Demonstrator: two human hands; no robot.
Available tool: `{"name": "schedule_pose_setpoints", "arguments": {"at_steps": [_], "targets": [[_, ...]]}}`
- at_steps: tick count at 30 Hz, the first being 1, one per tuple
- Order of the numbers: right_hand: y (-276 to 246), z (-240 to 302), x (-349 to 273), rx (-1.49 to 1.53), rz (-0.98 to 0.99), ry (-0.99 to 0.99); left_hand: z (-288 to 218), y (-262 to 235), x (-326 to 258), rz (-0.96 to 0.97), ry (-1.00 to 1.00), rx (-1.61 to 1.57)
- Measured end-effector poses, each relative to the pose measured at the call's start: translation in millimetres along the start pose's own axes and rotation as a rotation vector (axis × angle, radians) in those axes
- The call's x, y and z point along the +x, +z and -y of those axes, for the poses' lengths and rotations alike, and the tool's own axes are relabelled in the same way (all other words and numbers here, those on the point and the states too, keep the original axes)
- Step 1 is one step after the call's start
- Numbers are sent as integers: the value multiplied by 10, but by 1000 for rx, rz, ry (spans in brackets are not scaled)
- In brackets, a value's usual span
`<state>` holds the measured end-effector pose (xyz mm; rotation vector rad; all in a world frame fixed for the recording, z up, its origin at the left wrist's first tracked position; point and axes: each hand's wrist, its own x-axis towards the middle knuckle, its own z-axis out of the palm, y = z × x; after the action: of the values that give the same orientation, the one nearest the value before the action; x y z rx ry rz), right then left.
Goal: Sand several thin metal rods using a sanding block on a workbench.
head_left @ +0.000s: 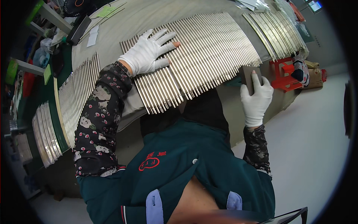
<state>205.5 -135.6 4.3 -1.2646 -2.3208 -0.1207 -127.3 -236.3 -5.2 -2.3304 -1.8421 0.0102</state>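
Note:
A wide row of thin silvery metal rods (209, 48) lies side by side on the cloth-covered table in front of me. My left hand (147, 54), in a white glove with bare thumb and index tips, rests spread on the rods toward the row's left side. Beneath its palm, a group of rods (158, 89) is set off from the rest by a narrow gap. My right hand (257, 95), gloved likewise, grips a flat grey-brown block (247, 79) at the row's right end, near the table's front edge. Whether the block touches the rods, I cannot tell.
More rods (279, 33) lie at the far right, and another row (78, 95) stands to my left beside a bundle (46, 134). A red plastic stool (283, 74) is at the right, near a brown bag (315, 74). A black fan (76, 6) sits far left.

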Motion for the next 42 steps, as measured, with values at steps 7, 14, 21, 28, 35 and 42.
{"name": "schedule_pose_setpoints", "arguments": {"at_steps": [7,14,21,28,35,42], "targets": [[4,236,-159,42,-39,-279,-8,-23,-17,-8,-7,-17],[-244,646,-364,356,264,-496,-6,-24,24,-3,19,14],[-137,34,-267,179,-53,-252,-28,16,133,-75,-32,-89],[-160,232,-334,249,62,-245,-179,58,293,47,-150,-41],[-170,281,-360,275,107,-253,-148,97,235,5,-116,-50],[-200,482,-326,228,152,-303,-156,80,201,17,-117,-29]]}}
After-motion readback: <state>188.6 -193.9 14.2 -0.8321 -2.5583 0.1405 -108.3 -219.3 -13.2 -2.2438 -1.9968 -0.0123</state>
